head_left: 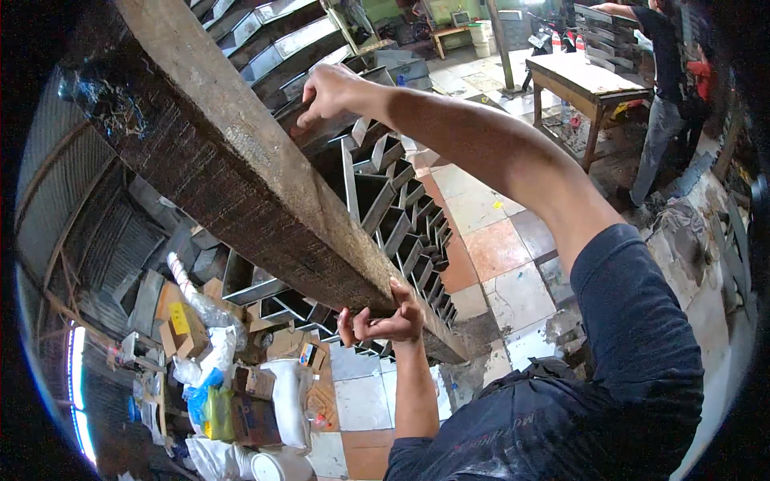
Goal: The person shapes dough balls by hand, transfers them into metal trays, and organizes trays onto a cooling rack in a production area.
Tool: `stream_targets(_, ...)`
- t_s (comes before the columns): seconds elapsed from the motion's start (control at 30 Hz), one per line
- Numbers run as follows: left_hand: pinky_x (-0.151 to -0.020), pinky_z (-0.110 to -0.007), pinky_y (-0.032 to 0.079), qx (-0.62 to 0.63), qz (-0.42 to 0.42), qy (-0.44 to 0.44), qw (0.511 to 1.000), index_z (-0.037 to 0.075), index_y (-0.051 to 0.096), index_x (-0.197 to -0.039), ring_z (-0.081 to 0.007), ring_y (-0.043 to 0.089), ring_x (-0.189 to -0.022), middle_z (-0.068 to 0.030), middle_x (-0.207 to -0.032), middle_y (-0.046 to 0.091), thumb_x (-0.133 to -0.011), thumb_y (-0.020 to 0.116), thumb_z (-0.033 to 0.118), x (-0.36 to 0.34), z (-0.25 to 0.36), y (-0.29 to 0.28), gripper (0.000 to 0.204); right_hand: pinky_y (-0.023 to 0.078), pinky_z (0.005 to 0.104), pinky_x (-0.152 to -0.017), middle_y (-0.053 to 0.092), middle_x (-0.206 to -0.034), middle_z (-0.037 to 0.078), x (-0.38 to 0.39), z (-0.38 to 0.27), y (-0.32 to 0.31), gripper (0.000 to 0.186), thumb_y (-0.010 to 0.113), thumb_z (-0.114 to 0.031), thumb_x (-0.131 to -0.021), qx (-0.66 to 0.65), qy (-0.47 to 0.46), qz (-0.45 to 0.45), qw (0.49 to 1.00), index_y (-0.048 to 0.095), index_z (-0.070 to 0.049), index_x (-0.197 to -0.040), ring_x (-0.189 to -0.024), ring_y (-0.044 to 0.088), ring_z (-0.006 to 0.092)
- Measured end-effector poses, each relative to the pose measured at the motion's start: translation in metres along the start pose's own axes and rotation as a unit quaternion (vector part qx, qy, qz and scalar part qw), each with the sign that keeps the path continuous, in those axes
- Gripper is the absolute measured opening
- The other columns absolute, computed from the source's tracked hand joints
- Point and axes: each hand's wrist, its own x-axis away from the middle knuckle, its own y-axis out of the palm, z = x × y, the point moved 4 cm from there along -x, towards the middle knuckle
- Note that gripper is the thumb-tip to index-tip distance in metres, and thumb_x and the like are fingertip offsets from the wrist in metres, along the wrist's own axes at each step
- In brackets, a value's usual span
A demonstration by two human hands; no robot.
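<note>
At far left, cardboard boxes (188, 335) lie jumbled near a white sack (287, 405). A thick wooden post (273, 192) slants across my view, grey metal frames (378, 210) stacked close behind it and showing on both sides. My right grip (327, 90) is over the metalwork beyond the post, fingers partly curled; I cannot tell if it holds anything. Lower down, my left grip (389, 319) is at the post's near edge, fingers half bent and spread; whether it has hold of anything I cannot tell. Rightward come floor tiles (517, 276), a wooden surface (571, 70) and another person (670, 76).
</note>
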Motion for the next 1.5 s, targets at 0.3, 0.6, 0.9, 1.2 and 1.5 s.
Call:
stream_targets(0.3, -0.100, -0.054, 0.036, -0.022, 0.007, 0.005, 1.000, 0.003, 0.038, -0.107, -0.0330, 0.039, -0.111, -0.0206, -0.118, 0.037, -0.082, 0.074, 0.033, 0.002, 0.007, 0.005, 0.053, 0.058, 0.0365, -0.080, 0.075, -0.100, 0.015, 0.003, 0.026, -0.088, 0.071, 0.095, -0.055, -0.056, 0.027, 0.138, 0.009, 0.990, 0.077, -0.002, -0.099, -0.090, 0.071, 0.0243)
stream_targets(0.6, -0.092, -0.050, 0.039, -0.115, -0.018, 0.078, 0.990, 0.004, 0.036, -0.109, -0.0316, 0.040, -0.108, -0.0161, -0.113, 0.035, -0.086, 0.075, 0.045, -0.001, -0.002, -0.002, 0.060, 0.054, 0.0412, -0.086, 0.071, -0.107, 0.019, 0.127, -0.031, -0.236, 0.079, 0.070, -0.064, -0.075, 0.335, 0.079, -0.058, 0.937, 0.063, -0.001, -0.122, -0.102, 0.069, 0.0309)
stream_targets(0.9, -0.096, -0.037, 0.040, 0.439, -0.106, -0.292, 0.843, 0.005, 0.047, -0.110, -0.0209, 0.049, -0.100, -0.0075, -0.108, 0.047, -0.082, 0.076, 0.006, 0.077, 0.162, 0.000, 0.040, 0.052, 0.0438, -0.088, 0.069, -0.104, 0.015, 0.323, 0.021, -0.346, 0.066, 0.084, -0.051, -0.064, 0.367, 0.236, -0.138, 0.889, 0.067, -0.005, -0.107, -0.104, 0.065, 0.0298)
stream_targets(1.2, -0.098, -0.046, 0.053, 0.442, -0.517, -0.732, -0.029, -0.001, 0.055, -0.137, -0.0325, 0.064, -0.114, -0.0185, -0.130, 0.064, -0.096, 0.050, 0.058, 0.280, 0.375, -0.012, 0.072, 0.045, 0.0466, -0.091, 0.062, -0.100, 0.014, 0.625, -0.013, -0.423, 0.041, 0.090, -0.023, -0.065, 0.258, 0.249, -0.130, 0.924, 0.067, -0.002, -0.090, -0.106, 0.056, 0.0306)
stream_targets(1.5, -0.064, -0.035, 0.044, 0.250, -0.601, -0.654, 0.386, 0.006, 0.056, -0.068, -0.0219, 0.052, -0.065, -0.0050, -0.073, 0.052, -0.075, 0.059, 0.013, 0.371, 0.325, -0.087, 0.010, 0.050, 0.0398, -0.087, 0.063, -0.093, 0.007, 0.919, -0.004, -0.394, 0.040, 0.091, -0.021, -0.055, 0.096, 0.262, 0.113, 0.954, 0.066, -0.006, -0.083, -0.101, 0.059, 0.0302)
